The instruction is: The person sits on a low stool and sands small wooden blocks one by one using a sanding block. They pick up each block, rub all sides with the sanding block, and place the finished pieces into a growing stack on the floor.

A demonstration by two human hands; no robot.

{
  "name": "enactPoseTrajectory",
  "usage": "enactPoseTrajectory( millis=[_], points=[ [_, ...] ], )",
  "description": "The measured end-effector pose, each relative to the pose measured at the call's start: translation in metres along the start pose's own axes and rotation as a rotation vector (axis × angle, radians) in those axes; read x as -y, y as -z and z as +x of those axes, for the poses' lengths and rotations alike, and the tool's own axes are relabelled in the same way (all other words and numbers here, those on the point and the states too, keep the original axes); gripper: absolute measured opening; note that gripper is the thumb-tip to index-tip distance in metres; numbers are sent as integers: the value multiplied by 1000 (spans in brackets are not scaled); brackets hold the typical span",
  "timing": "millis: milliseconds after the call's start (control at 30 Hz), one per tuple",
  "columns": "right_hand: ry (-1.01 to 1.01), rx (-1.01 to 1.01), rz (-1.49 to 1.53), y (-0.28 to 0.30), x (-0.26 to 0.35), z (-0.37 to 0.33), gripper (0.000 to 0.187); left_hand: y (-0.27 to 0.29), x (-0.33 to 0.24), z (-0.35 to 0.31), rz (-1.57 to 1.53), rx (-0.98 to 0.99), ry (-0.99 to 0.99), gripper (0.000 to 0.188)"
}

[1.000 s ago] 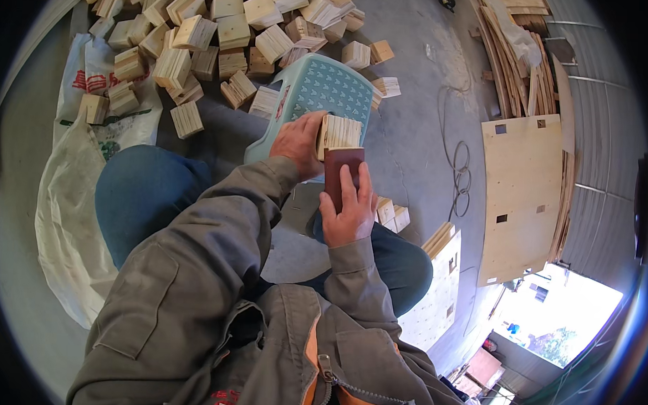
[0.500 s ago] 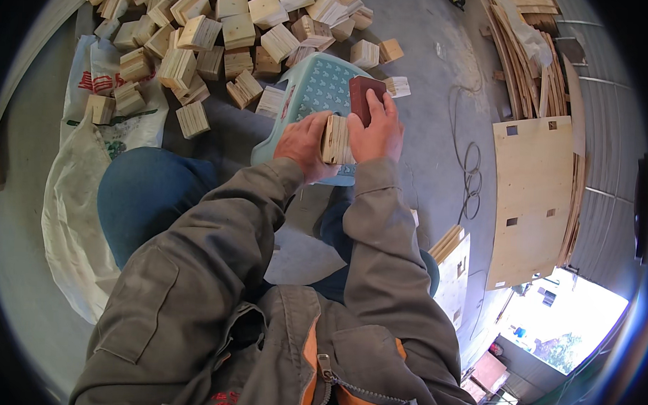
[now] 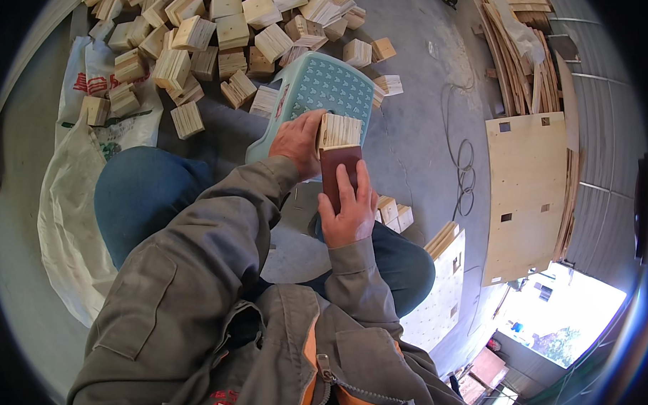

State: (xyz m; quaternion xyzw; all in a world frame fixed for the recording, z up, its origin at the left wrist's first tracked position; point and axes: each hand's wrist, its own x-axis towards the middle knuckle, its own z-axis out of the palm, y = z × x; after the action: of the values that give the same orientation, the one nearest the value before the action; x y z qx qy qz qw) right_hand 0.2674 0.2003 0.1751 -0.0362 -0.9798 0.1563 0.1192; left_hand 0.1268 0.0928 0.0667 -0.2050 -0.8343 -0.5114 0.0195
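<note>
My left hand [image 3: 298, 139] is closed on the left side of a pale plywood block [image 3: 340, 131], holding it over the near edge of a light blue plastic stool [image 3: 324, 86]. Layered edges show on the block's near side. In my right hand [image 3: 351, 212] is a flat, dark red-brown sanding block [image 3: 337, 166], its far end against the near side of the plywood block. The fingers lie along its face, and the thumb is at its left edge. The left fingertips are partly hidden behind the plywood block.
A heap of plywood blocks [image 3: 232, 31] lies on the floor beyond and left of the stool. A white woven sack [image 3: 70, 215] is at the left. Several small blocks [image 3: 395, 213] sit beside my right knee. A cable [image 3: 466, 175] and plywood sheets [image 3: 525, 199] are farther right.
My right hand has drawn the sanding block from the far right of the plywood block back toward me, now against its near side. The plywood block is turned and slightly farther away.
</note>
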Motion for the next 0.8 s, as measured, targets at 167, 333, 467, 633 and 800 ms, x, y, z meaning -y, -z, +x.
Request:
enactPoseTrajectory(
  millis=[167, 333, 467, 633, 800],
  points=[
    [0, -11, 1, -1, -2, 9, 68, 2, -2, 0, -9, 15, 1, 94],
    [32, -90, -42, -25, -21, 75, 65, 2, 1, -1, -35, 9, -14, 100],
    [-147, -5, -85, -33, -26, 137, 66, 2, -2, -1, -28, 20, 7, 108],
    [-195, 40, -102, -32, -31, 146, 68, 5, -5, -1, -22, 13, 13, 100],
    [-29, -56, -22, -27, -28, 78, 68, 2, -4, -1, -5, 33, 62, 97]
  ],
)
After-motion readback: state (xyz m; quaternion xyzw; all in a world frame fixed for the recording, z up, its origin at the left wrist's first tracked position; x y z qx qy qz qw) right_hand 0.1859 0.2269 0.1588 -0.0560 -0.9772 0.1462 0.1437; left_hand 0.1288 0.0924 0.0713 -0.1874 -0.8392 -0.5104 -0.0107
